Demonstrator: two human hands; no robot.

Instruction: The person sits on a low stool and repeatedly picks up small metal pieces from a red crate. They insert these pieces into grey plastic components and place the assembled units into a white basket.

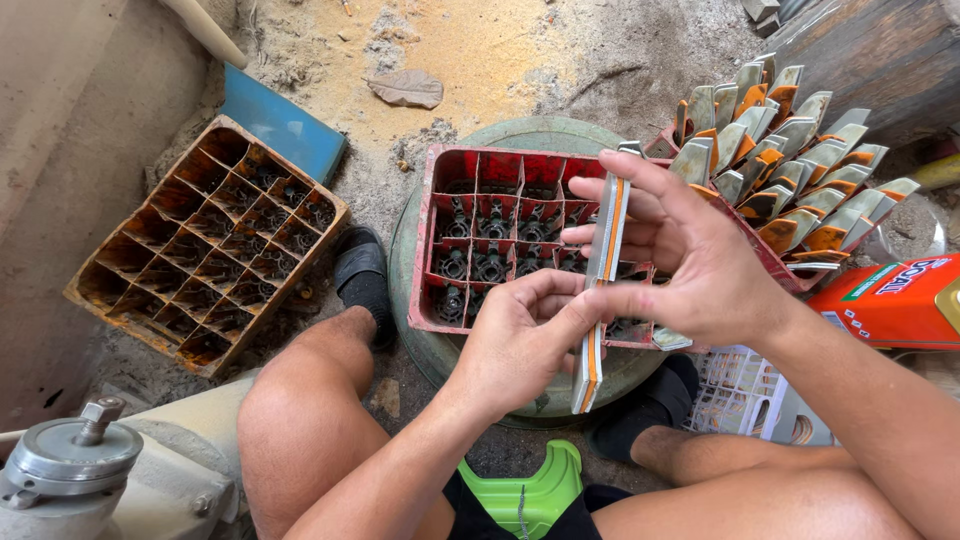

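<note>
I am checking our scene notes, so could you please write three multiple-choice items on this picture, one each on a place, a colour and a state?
1. Where is the red crate?
A. on a round green lid
B. on a shelf
C. on the person's lap

2. What colour is the empty crate on the left?
A. white
B. orange-brown
C. black

3. How is the long grey-and-orange strip held?
A. by both hands
B. lying loose on the sand
C. by one hand

Answers: 1 A, the green lid shows round the crate. 2 B, its walls are orange-brown. 3 A, the left hand and right hand both pinch it.
</note>
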